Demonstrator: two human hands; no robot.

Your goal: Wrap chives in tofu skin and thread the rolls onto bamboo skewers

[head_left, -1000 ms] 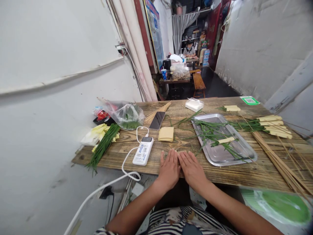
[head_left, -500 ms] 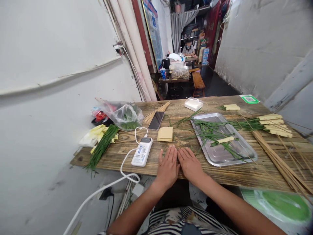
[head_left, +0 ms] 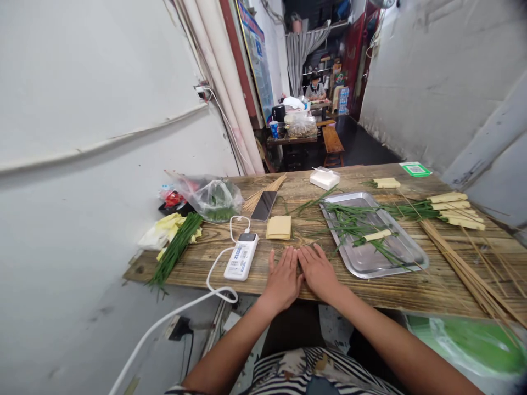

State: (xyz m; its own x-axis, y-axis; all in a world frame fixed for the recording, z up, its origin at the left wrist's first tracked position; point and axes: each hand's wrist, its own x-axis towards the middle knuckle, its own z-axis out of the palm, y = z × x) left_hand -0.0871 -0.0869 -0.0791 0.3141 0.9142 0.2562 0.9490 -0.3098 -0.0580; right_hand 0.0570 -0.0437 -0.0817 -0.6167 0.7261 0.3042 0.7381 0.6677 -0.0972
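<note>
My left hand (head_left: 284, 280) lies flat, palm down, near the table's front edge, fingers stretched out. Beside it my right hand (head_left: 317, 271) rests the same way, and the fingertips of the two nearly meet. Nothing shows in either hand; what lies under the palms is hidden. Just beyond the fingers sits a stack of square tofu sheets (head_left: 279, 227). To the right, a metal tray (head_left: 349, 263) carries loose chives (head_left: 349, 214) and one tofu roll (head_left: 377, 235) with chives sticking out.
A white power bank (head_left: 242, 258) with a cable, a phone (head_left: 264, 206), a chive bundle (head_left: 177, 247) and a plastic bag (head_left: 220, 197) are on the left. Several tofu rolls (head_left: 459, 211) and long bamboo skewers (head_left: 469, 269) lie right. A white box (head_left: 325, 178) stands behind; a person (head_left: 315, 90) sits far back.
Both hands stay flat in the same place on the table. The camera view has shifted slightly; none of the things on the table has visibly moved.
</note>
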